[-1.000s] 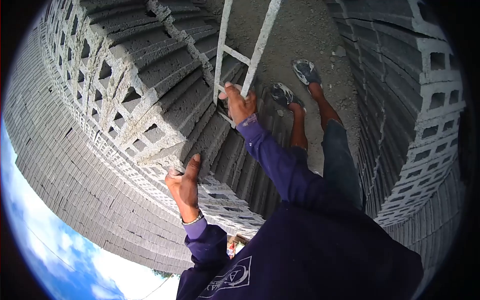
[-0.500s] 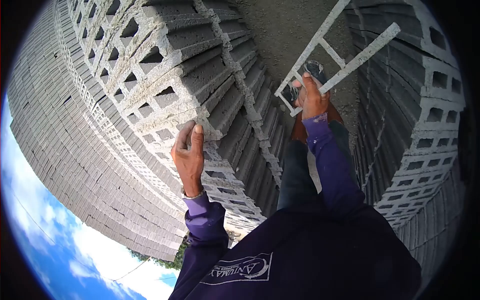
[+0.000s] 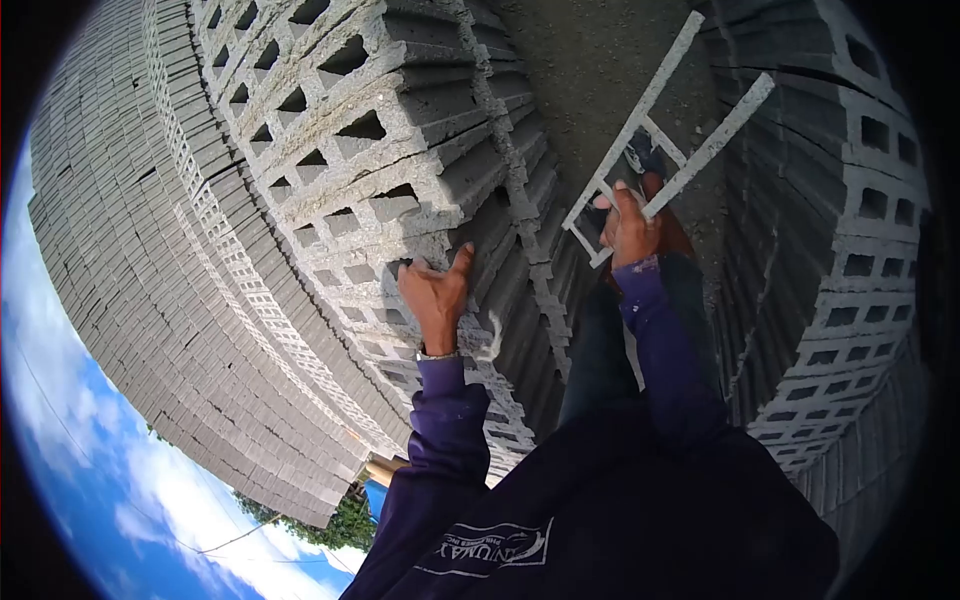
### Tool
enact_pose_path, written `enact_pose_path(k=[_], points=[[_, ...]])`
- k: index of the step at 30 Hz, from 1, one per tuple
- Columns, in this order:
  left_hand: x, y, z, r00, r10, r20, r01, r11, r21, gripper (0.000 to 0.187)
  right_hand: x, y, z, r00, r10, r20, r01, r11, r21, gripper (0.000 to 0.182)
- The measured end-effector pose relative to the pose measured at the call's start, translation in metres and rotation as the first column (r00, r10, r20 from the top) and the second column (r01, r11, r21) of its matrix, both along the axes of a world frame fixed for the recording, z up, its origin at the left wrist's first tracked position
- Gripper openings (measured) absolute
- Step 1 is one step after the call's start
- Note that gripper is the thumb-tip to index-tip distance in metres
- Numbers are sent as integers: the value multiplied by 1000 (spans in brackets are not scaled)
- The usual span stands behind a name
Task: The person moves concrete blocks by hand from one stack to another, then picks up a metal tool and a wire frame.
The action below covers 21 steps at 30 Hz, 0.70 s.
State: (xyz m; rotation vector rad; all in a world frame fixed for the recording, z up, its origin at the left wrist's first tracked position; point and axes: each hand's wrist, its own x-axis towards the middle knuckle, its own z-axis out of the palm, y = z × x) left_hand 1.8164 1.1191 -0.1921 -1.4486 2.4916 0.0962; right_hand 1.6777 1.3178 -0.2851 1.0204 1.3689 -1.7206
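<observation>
My left hand [image 3: 435, 298] is at the corner of a tall stack of grey hollow concrete blocks [image 3: 425, 185]. Its fingers are curled over a block's edge, and the thumb points up along the side. My right hand [image 3: 632, 228] grips a pale, cement-crusted ladder-like frame [image 3: 643, 118] near its lower end. Two long bars with short crosspieces make up this frame, which tilts up and to the right over the ground. Part of its lower end is hidden behind the fingers.
Another wall of stacked hollow blocks [image 3: 850, 265] rises close on my right. Between the stacks runs a narrow dirt path [image 3: 590, 60], with my legs and feet in it. Further stacked blocks [image 3: 120, 250] stretch away at the left, beneath the sky.
My left hand has gone from a loose pinch beside the stack's corner to fingers curled over a block's edge. The view has shifted; the frame stays in my right hand, slightly lower.
</observation>
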Motion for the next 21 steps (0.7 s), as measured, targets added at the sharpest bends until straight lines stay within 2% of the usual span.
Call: enact_pose_path(k=[1,2,3,4,6,7,8,10,11,12,14,15,16,18,21], points=[[-10,-2,7,992,117,44,-122,986,113,63,8,-7,-5,998,-26,51,20,992,128,39],[-17,1,18,967,227,114,-248,944,217,57,14,-3,-6,1000,3,2,-3,1000,0,40],[-22,5,27,946,324,16,-314,905,287,47,19,-8,1,998,-57,29,57,998,-3,39],[-18,7,26,951,310,2,-297,910,291,47,14,-20,11,991,-125,40,126,992,-7,38],[-14,7,19,899,332,-286,-208,898,388,41,2,-19,26,992,-122,29,123,991,-47,37],[-14,9,19,895,290,-339,-153,913,377,40,1,-15,26,994,-95,-46,90,990,-107,38],[-13,9,15,897,296,-327,-154,905,397,40,2,-12,25,992,-64,-112,45,986,-161,40],[-7,5,12,874,382,-301,-215,859,464,39,-8,-12,25,991,-60,-120,40,986,-160,40],[-9,1,15,940,334,-71,-293,895,336,40,-8,-13,25,992,-59,-113,47,993,-108,40],[-9,4,16,936,349,-55,-312,889,334,40,-6,-15,26,992,-55,-114,48,997,-64,40],[-16,7,17,922,310,-232,-219,912,348,49,2,-18,28,995,-24,-96,16,997,-79,39],[-2,4,3,984,79,-159,-71,996,52,54,6,-21,34,996,-28,-90,19,995,-99,40],[5,1,-7,995,-40,-95,36,998,-42,56,8,-26,43,995,-28,-95,17,992,-122,40],[-8,14,-3,983,-54,-174,23,984,-175,55,2,-34,77,983,38,-180,-64,988,-138,41],[-2,15,-11,941,-20,-337,-30,990,-141,50,-14,-56,130,936,145,-320,-197,971,-135,42]])
